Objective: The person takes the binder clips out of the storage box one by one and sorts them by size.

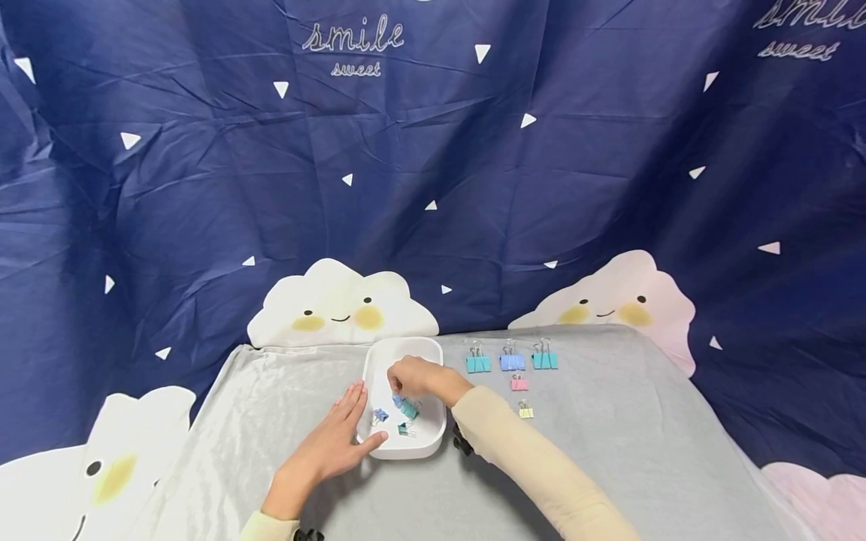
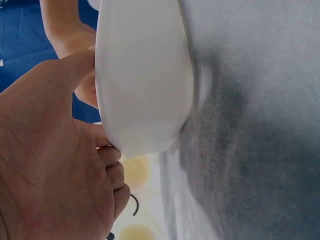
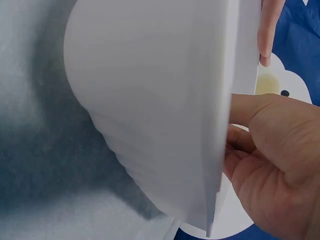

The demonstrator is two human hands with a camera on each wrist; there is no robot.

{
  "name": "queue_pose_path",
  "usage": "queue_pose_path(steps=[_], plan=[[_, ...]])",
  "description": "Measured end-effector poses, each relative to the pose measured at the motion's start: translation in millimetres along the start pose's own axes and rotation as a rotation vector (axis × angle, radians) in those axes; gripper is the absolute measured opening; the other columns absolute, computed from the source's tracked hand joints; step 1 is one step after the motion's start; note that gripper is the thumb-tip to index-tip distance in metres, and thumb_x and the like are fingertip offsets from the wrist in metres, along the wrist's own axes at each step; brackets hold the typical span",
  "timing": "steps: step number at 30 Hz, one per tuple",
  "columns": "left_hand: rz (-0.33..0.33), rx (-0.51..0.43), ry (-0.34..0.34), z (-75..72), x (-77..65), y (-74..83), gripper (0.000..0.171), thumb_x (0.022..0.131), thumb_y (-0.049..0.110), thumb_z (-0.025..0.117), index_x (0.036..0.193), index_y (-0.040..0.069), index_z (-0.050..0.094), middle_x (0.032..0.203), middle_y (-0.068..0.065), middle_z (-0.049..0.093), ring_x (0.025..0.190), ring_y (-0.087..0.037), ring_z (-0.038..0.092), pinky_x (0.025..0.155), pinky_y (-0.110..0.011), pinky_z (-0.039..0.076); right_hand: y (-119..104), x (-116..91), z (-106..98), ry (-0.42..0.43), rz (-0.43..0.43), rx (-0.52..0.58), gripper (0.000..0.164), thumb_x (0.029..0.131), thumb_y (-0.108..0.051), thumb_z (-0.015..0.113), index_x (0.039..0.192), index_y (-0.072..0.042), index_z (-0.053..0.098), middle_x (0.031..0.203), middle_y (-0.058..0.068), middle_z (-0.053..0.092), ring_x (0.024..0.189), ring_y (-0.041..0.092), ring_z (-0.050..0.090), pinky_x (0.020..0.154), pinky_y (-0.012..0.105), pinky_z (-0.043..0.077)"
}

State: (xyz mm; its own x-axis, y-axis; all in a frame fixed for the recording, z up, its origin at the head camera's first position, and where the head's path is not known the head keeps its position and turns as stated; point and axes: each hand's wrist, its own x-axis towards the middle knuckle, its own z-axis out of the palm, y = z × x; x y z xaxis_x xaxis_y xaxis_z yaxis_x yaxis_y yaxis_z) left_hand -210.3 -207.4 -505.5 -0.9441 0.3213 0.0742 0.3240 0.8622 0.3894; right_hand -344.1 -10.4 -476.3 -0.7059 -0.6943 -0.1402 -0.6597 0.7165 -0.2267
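A white plastic container (image 1: 425,449) stands on the grey cloth in the head view. Inside it lie several binder clips: a blue one (image 1: 381,415), a teal one (image 1: 409,409), a dark teal one (image 1: 404,430) and another blue one (image 1: 398,400). My left hand (image 1: 338,436) rests on the container's left near corner, fingers fairly straight along the side and thumb over the near rim. My right hand (image 1: 418,377) reaches in with bent fingers, its fingertips at the upper blue clip. The container wall hides those fingertips in the right wrist view, so a grip cannot be confirmed.
Right of the container, a row of large binder clips stands on the cloth: teal (image 1: 478,364), blue (image 1: 512,362) and teal (image 1: 545,360). Below the blue one are a small pink clip (image 1: 519,384) and a small yellow clip (image 1: 526,412). A navy curtain (image 1: 433,150) hangs behind.
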Motion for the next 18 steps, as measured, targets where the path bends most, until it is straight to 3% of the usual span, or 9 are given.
queue_pose_path(steps=[6, 18], plan=[[0.004, -0.003, 0.000, -0.6, -0.8, 0.4, 0.097, 0.102, 0.062, 0.058, 0.164, -0.007, 0.029, 0.177, -0.020, 0.022, 0.165, -0.038, 0.020, 0.135, -0.057, 0.021, 4.9, 0.1, -3.0, 0.044, -0.052, 0.011, 0.016, 0.097, -0.009, 0.075, 0.086, -0.019, 0.070, 0.082, -0.008, 0.067, 0.075, 0.007, 0.057, 0.074, 0.021, 0.051], [-0.002, 0.014, -0.003, 0.6, -1.4, 0.1, 0.097, 0.102, 0.062, 0.060, 0.165, -0.005, 0.030, 0.177, -0.020, 0.022, 0.165, -0.038, 0.021, 0.135, -0.056, 0.023, 7.2, -4.0, -9.9, 0.144, -0.161, 0.033, 0.014, 0.092, -0.003, 0.078, 0.084, -0.014, 0.079, 0.082, -0.006, 0.072, 0.077, 0.005, 0.058, 0.075, 0.019, 0.054]])
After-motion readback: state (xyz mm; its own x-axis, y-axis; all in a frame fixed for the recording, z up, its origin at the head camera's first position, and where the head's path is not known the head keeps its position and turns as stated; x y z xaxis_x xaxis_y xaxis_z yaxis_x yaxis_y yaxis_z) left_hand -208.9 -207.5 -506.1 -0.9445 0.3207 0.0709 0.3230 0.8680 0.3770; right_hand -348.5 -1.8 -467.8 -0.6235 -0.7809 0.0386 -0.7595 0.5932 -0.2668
